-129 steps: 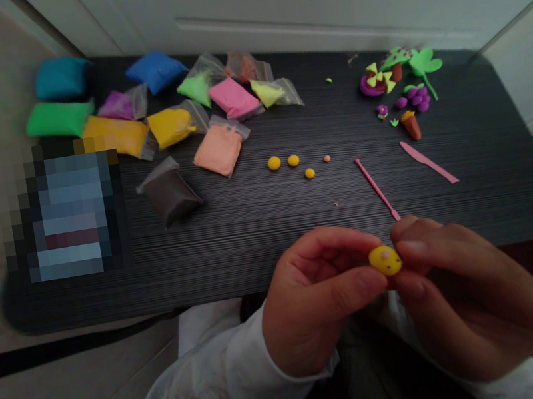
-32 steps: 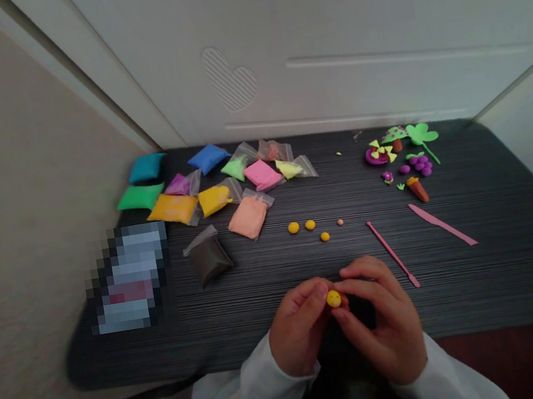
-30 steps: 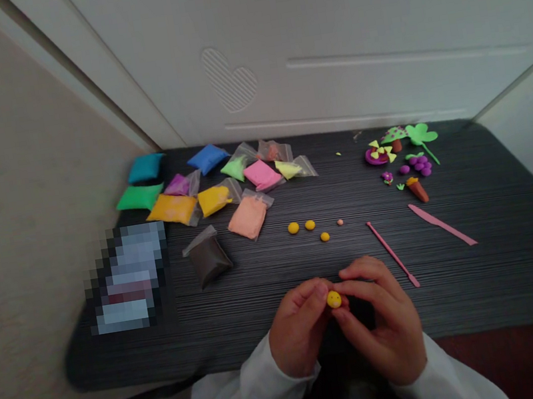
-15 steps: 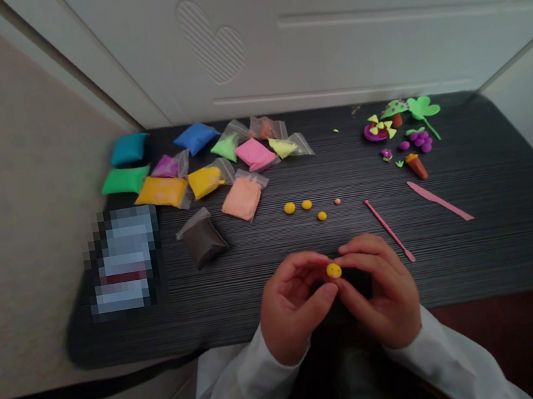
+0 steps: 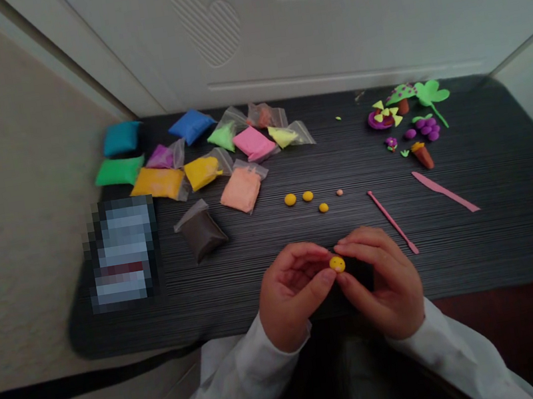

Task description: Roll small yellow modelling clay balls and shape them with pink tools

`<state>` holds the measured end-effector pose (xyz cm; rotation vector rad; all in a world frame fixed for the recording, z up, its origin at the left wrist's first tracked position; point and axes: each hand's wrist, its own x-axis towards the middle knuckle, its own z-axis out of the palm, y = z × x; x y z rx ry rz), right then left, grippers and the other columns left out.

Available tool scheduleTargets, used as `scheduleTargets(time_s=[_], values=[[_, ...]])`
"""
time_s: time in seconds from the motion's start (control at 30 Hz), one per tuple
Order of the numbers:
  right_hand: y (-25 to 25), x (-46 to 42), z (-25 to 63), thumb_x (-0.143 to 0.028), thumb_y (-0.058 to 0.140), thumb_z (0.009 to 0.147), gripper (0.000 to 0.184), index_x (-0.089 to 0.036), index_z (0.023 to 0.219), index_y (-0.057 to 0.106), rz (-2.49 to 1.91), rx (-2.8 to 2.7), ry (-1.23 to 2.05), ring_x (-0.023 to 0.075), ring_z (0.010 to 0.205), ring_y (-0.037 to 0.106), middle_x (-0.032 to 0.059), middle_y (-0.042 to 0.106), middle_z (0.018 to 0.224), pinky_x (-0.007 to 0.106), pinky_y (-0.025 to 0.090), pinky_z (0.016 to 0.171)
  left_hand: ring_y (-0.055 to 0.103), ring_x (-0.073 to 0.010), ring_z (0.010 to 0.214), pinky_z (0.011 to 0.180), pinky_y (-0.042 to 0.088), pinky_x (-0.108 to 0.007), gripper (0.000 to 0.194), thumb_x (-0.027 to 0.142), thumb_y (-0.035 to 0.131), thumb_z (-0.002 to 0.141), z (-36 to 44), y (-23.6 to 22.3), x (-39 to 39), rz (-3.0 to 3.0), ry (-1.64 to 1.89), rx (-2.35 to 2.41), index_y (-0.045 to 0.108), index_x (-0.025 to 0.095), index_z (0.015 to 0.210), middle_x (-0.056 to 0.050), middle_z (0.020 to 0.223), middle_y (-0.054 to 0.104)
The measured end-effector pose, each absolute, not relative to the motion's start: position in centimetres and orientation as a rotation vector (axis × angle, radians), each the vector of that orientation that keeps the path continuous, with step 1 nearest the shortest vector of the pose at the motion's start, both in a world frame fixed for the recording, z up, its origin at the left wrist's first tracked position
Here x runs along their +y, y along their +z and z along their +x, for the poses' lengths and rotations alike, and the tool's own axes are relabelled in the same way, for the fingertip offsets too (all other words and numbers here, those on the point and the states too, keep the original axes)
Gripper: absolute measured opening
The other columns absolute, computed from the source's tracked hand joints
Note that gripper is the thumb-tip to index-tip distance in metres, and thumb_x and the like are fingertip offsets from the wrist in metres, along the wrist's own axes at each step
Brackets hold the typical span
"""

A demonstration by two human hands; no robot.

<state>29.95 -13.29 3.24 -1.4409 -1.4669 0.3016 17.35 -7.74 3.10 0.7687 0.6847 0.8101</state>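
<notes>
A small yellow ball with dark dots sits between the two hands, raised a little over the dark table, close to the middle of its near edge. The left hand has its thumb and fingertips on the ball's left side; the right hand pinches from the other side with thumb and forefinger. Both grip it lightly, the other fingers curled, though in this dim light I can't be sure which fingertips press hardest.

Farther in from the near edge lie three plain yellow balls and a peach bead. A pink stick rests just beside the right hand, with a pink knife beyond it towards the right edge.

About four seconds ago the held ball's pale spot was on the far side of its dots; now the dots are uppermost and the spot faces the near edge. The right hand, which overlapped the stick's near end then, is clear of it. The plain balls and the bead stay where they were.
</notes>
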Motion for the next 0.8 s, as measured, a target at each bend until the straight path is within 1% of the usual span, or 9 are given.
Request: scheduleTargets(time_s=[0.07, 0.13, 0.23, 0.37, 0.47, 0.63, 0.8], values=[[3.2, -13.3, 30.0, -0.011, 0.06, 0.071, 0.035, -0.023, 0.103, 0.056, -1.434, -1.473, 0.315, 0.0193, 0.088, 0.056, 0.005, 0.059, 0.092, 0.04, 0.048, 0.076, 0.063, -0.0106, 0.072, 0.068, 0.051, -0.018, 0.017, 0.009, 0.066, 0.068, 17.4, 2.9, -7.7, 0.777, 0.81, 0.683, 0.065, 0.02, 0.081, 0.0, 0.076, 0.069], [3.1, -13.3, 30.1, -0.011, 0.06, 0.071, 0.033, -0.023, 0.102, 0.057, -1.428, -1.469, 0.297, 0.019, 0.087, 0.056, 0.0048, 0.06, 0.091, 0.04, 0.048, 0.075, 0.064, -0.0116, 0.075, 0.069, 0.051, -0.021, 0.018, 0.01, 0.064, 0.071, 17.3, 2.7, -7.7, 0.856, 0.831, 0.652, 0.064, 0.021, 0.085, -0.001, 0.08, 0.069], [3.0, -13.2, 30.1, -0.01, 0.062, 0.069, 0.033, -0.021, 0.1, 0.057, -1.424, -1.457, 0.257, 0.0189, 0.086, 0.056, 0.0049, 0.06, 0.091, 0.04, 0.047, 0.075, 0.062, -0.0138, 0.083, 0.076, 0.051, -0.027, 0.021, 0.008, 0.061, 0.073, 16.9, 2.4, -7.7, 1.173, 0.965, 0.639, 0.063, 0.021, 0.089, -0.002, 0.087, 0.067], [2.9, -13.1, 30.0, -0.009, 0.062, 0.069, 0.035, -0.022, 0.101, 0.055, -1.434, -1.452, 0.261, 0.0189, 0.087, 0.056, 0.0046, 0.06, 0.09, 0.04, 0.047, 0.077, 0.058, -0.0172, 0.089, 0.081, 0.048, -0.035, 0.028, 0.0, 0.064, 0.066, 16.2, 2.8, -7.3, 1.727, 1.181, 0.719, 0.064, 0.019, 0.086, -0.002, 0.09, 0.063], [2.9, -13.1, 30.0, -0.009, 0.063, 0.069, 0.034, -0.021, 0.1, 0.056, -1.423, -1.456, 0.275, 0.0189, 0.087, 0.056, 0.0048, 0.06, 0.09, 0.04, 0.047, 0.077, 0.054, -0.0206, 0.096, 0.084, 0.045, -0.04, 0.029, 0.0, 0.067, 0.063, 15.7, 3.5, -6.9, 2.01, 1.248, 0.804, 0.064, 0.02, 0.084, -0.002, 0.092, 0.062], [3.0, -13.2, 30.0, -0.009, 0.064, 0.068, 0.034, -0.02, 0.099, 0.056, -1.41, -1.485, 0.262, 0.0191, 0.088, 0.056, 0.0054, 0.06, 0.091, 0.041, 0.047, 0.077, 0.048, -0.0227, 0.102, 0.087, 0.042, -0.041, 0.027, 0.007, 0.072, 0.061, 15.1, 4.8, -6.5, 2.304, 1.222, 0.856, 0.066, 0.025, 0.081, -0.001, 0.096, 0.061], [3.0, -13.1, 30.1, -0.011, 0.063, 0.07, 0.032, -0.021, 0.1, 0.056, -1.426, -1.507, 0.257, 0.0191, 0.087, 0.056, 0.0054, 0.059, 0.092, 0.041, 0.047, 0.076, 0.046, -0.0237, 0.104, 0.088, 0.041, -0.041, 0.024, 0.01, 0.072, 0.062, 14.9, 5.4, -6.1, 2.381, 1.142, 0.863, 0.067, 0.025, 0.08, -0.002, 0.099, 0.06]])
